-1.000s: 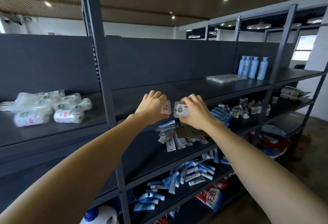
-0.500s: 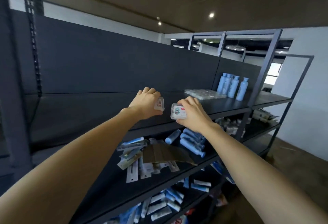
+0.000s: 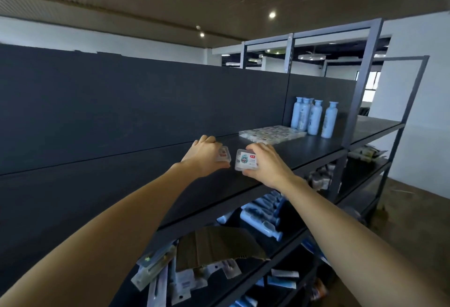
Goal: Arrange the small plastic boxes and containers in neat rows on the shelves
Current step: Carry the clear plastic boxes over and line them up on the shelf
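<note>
Your left hand (image 3: 207, 154) pinches a small clear box (image 3: 224, 154); right hand (image 3: 265, 164) grips a labelled box (image 3: 246, 160). Both have travelled rightward along the top shelf (image 3: 304, 151), nearing the laid row of boxes (image 3: 271, 133); set-down looks close.

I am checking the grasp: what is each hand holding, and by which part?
Each holds one small clear plastic box: left hand grips its box from the left side, right hand grips its box by the right edge.
</note>
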Available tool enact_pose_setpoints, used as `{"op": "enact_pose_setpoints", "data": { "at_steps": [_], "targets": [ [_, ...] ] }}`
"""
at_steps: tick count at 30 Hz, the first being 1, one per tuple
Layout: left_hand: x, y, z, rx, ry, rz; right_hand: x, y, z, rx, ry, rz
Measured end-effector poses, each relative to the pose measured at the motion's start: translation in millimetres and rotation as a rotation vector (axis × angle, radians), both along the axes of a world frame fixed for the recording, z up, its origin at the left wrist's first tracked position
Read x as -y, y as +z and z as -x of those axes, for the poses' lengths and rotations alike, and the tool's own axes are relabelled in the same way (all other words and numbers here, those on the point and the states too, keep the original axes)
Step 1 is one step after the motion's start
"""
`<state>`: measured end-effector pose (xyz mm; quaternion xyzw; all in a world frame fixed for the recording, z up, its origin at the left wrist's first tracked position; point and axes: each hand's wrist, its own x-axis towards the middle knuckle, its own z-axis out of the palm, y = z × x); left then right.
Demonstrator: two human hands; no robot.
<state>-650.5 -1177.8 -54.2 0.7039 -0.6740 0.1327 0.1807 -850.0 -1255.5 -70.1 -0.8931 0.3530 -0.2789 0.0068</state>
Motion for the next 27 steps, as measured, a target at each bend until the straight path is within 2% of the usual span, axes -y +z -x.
{"op": "enact_pose_setpoints", "data": {
  "at_steps": [9, 21, 24, 27],
  "targets": [
    [82.6, -6.5, -4.1, -0.119, 0.091, -0.025, 112.4, -4.3, -14.9, -0.018, 0.102, -0.076],
    [174.0, -17.9, -14.3, -0.228, 0.378, -0.095, 248.6, 7.3, -56.3, -0.259, 0.352, -0.062],
    [183.3, -23.7, -10.7, -0.204, 0.435, -0.122, 266.3, 6.8, -63.9, -0.359, 0.414, -0.005],
    [192.4, -30.4, -9.1, -0.188, 0.489, -0.178, 275.5, 7.9, -67.4, -0.371, 0.48, -0.031]
  ]
}}
